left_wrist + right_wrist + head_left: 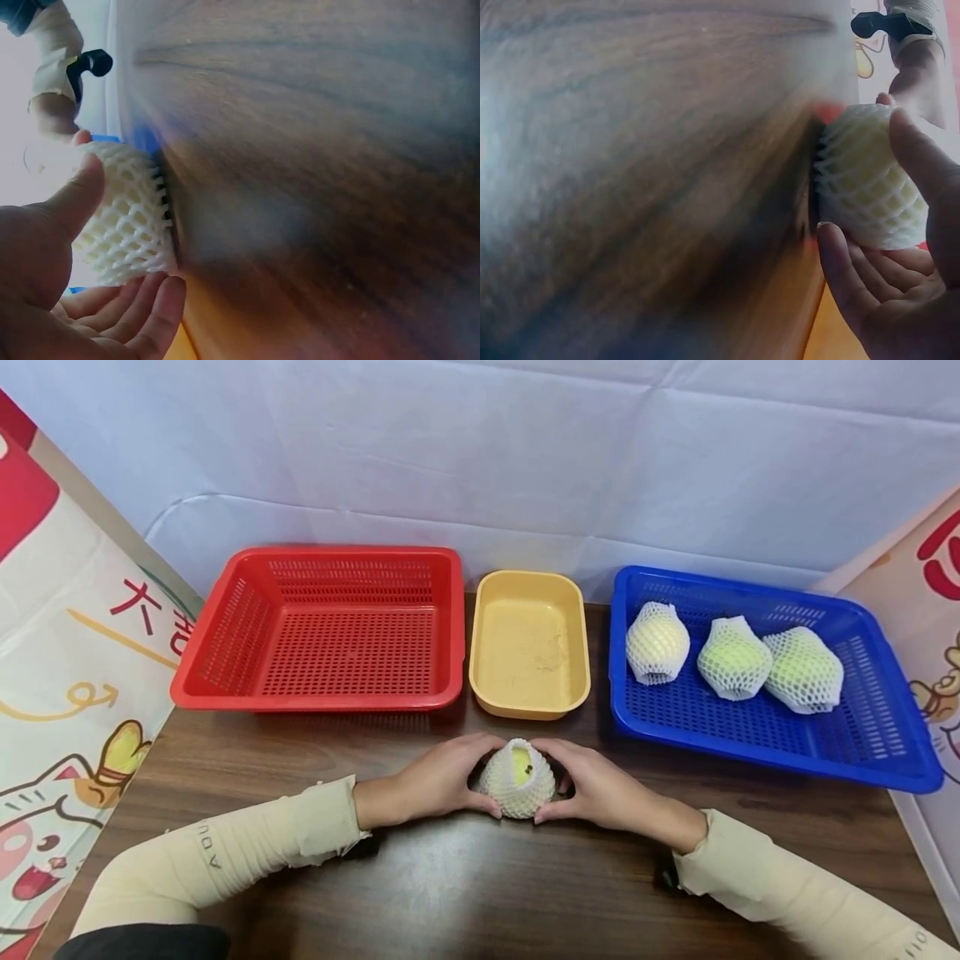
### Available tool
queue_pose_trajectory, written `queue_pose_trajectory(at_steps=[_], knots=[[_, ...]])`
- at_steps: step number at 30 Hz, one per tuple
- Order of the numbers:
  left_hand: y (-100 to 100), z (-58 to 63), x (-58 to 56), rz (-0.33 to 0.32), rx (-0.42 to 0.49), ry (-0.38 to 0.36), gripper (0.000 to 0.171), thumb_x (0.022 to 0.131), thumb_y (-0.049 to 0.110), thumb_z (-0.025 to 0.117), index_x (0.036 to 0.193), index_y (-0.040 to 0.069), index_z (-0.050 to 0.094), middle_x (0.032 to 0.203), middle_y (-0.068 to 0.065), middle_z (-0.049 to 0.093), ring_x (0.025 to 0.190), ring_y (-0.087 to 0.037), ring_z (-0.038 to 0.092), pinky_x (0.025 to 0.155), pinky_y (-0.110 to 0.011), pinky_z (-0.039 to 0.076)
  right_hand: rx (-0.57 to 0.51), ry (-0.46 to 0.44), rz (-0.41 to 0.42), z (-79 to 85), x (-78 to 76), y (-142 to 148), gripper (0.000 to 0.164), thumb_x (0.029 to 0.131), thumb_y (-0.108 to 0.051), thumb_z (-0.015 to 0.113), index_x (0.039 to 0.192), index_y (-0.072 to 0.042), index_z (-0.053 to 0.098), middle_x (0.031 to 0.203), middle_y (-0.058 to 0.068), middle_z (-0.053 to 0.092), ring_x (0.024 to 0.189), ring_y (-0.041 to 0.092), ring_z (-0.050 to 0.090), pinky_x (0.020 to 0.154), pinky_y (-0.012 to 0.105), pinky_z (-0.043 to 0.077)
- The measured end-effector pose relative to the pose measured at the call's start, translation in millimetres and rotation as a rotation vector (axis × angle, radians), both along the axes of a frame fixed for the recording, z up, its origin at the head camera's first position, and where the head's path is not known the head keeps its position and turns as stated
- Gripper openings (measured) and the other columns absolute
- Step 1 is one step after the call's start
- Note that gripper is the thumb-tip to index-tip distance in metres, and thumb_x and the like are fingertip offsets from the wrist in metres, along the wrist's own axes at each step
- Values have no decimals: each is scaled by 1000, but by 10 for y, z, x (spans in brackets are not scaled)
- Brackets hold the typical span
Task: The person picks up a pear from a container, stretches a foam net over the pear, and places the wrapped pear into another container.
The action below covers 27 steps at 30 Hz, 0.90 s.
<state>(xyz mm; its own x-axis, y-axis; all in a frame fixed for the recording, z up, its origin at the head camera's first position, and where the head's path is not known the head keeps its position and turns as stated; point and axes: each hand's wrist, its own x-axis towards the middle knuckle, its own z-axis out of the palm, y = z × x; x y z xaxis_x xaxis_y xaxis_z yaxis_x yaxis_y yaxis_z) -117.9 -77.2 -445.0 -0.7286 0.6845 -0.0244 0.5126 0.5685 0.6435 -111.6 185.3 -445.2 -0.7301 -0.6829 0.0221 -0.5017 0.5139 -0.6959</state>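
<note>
A pale yellow-green fruit [517,789] in a white foam net sleeve sits on the wooden table, in front of the yellow tub. Through the open top of the net shows bare skin with small dark specks. My left hand [450,779] holds the fruit from the left, and my right hand [600,787] holds it from the right. In the left wrist view, the left thumb and curled fingers lie around the foam net [124,214]. The right wrist view has the right thumb [919,154] against the net's side and the fingers curved along it.
Behind the hands stand a red perforated basket [322,702] at left, a yellow tub [528,652] in the middle and a blue perforated basket [675,714] at right. Inside the blue one lie three netted fruits [735,658]. A white cloth [480,460] hangs behind.
</note>
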Motion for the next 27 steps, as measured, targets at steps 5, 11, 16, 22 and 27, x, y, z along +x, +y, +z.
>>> queue_pose_trajectory(at_steps=[5,11,16,22,27], knots=[[15,-47,-24,-10,-12,-12,84,71,40,92,139,6,56,134,-7,63,125,-20,57,107,-35,45,18,2,16,-27,1,-19,84,76,-34,91,143,-1,51,130,13,62,91,11,58,72,26,53],[12,-62,-41,-19,18,-26,83,72,39,93,139,7,56,133,-5,63,124,-19,57,107,-35,45,8,11,-13,-24,22,-21,89,72,-35,94,143,-4,51,135,9,60,116,18,59,96,39,52],[1,-23,-48,-27,77,-33,83,73,37,93,139,4,56,131,-6,63,123,-17,57,107,-34,45,-28,19,-31,-15,24,-4,89,71,-35,94,144,-6,51,139,7,59,126,22,56,105,46,47],[-5,48,-55,-12,178,-73,81,75,31,93,140,2,53,124,-5,64,105,-14,60,89,-28,54,-92,-11,-58,28,16,10,90,75,-29,93,148,-4,46,143,12,55,130,27,53,106,51,44],[9,72,-66,31,289,-159,78,78,20,91,142,3,50,119,-6,65,101,-13,63,77,-27,57,-185,-110,-111,59,18,-7,85,80,-19,89,150,-4,42,144,12,54,126,23,54,103,41,48]])
